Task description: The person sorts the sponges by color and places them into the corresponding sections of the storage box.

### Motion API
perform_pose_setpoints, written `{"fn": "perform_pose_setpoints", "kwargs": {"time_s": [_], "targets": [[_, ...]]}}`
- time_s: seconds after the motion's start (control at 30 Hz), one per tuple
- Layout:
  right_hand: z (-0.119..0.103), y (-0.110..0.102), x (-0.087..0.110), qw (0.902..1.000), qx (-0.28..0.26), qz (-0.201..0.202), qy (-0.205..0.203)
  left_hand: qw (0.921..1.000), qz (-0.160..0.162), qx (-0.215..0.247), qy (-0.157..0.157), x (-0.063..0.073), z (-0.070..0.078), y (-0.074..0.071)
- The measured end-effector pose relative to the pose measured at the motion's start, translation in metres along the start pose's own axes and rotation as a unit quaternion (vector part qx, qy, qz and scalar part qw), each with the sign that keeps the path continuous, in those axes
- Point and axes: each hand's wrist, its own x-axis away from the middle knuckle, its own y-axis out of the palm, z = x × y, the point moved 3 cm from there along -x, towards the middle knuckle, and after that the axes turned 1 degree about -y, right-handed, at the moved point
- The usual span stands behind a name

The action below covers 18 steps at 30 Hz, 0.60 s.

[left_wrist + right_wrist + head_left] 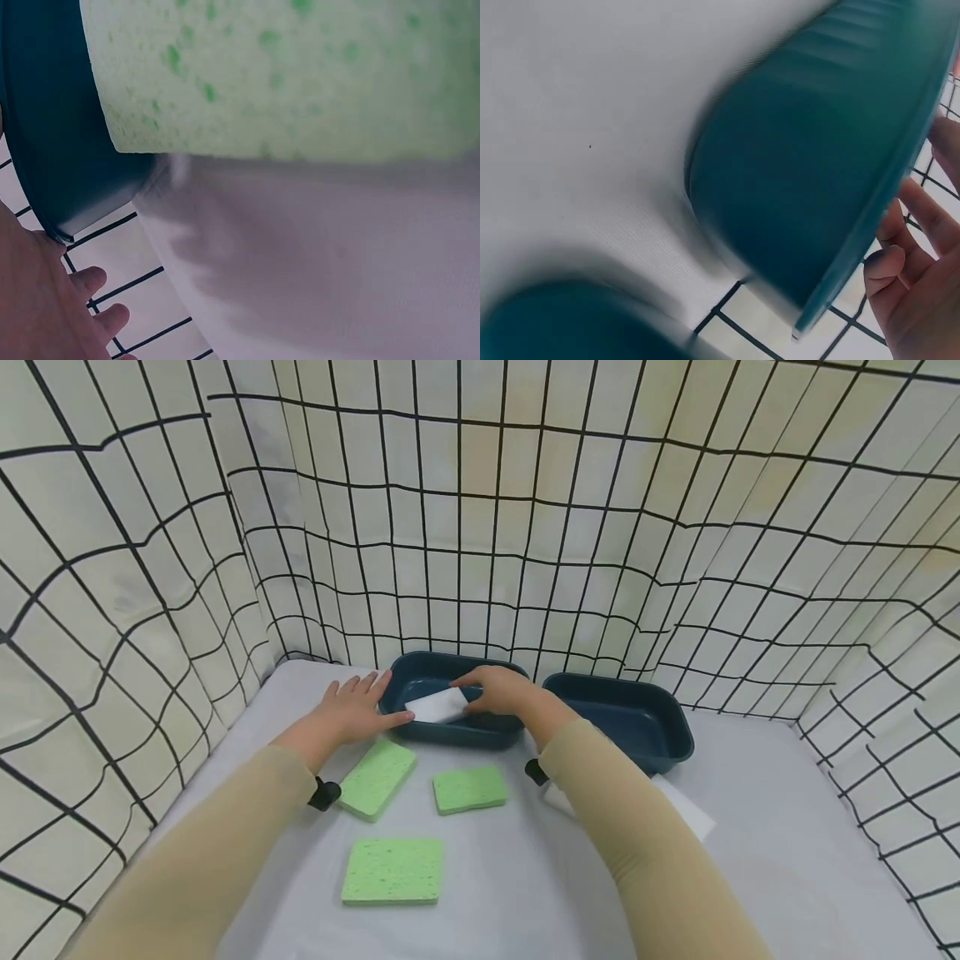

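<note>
Two dark blue plastic bins stand side by side at the back. Over the left bin [457, 737], my right hand [504, 692] pinches the right end of a white rectangular sponge [437, 705] between thumb and fingers. My left hand [352, 710] lies at that bin's left rim with its fingers spread and its thumb along the front edge. In the left wrist view, a green speckled sponge [285, 82] is close to the camera, beside the bin wall [45, 105]. The right wrist view has the bin's side [795, 165] and part of my right hand [922, 292] beyond the rim.
Several green sponges lie in front: one angled [377, 779], one small [470, 790], one nearest [393, 871]. The right bin [637, 727] is beside my right forearm, which partly covers white pieces [684, 807]. Black wire grid panels [465, 493] enclose the back and sides.
</note>
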Motion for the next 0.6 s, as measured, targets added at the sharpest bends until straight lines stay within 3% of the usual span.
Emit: {"fn": "perform_pose_setpoints", "kwargs": {"time_s": [0.3, 0.6], "targets": [[-0.002, -0.008, 0.022, 0.9997, -0.012, 0.019, 0.0, 1.0, -0.005, 0.0, 0.003, 0.001, 0.002, -0.001], [0.014, -0.019, 0.053, 0.9983, -0.033, 0.041, 0.024, 1.0, 0.0, 0.0, 0.007, 0.001, 0.004, 0.0]]}}
